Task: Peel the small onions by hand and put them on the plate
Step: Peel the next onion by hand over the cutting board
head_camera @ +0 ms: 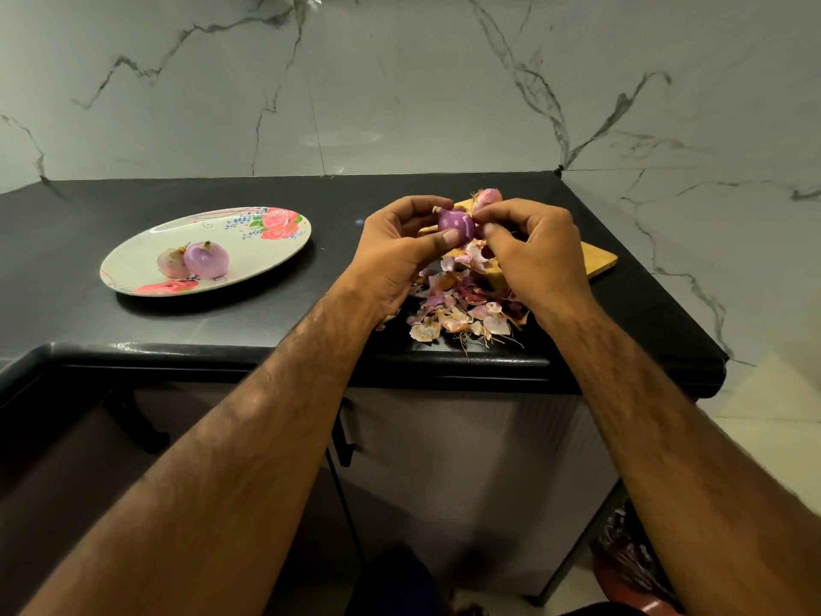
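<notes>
My left hand [400,251] holds a small purple onion [455,223] between thumb and curled fingers, above the wooden cutting board [597,260]. My right hand [533,246] pinches at the onion's right side with thumb and fingertips. Under both hands lies a pile of onion skins [457,304]. Another unpeeled small onion [488,196] sits on the board's far end, just behind my fingers. On the left, the oval floral plate [146,242] carries two peeled onions [206,260] touching each other.
The black counter [346,269] ends in a front edge near my forearms and a right edge past the board. A marble wall rises behind. A dark bin with a bag [631,553] stands on the floor at lower right.
</notes>
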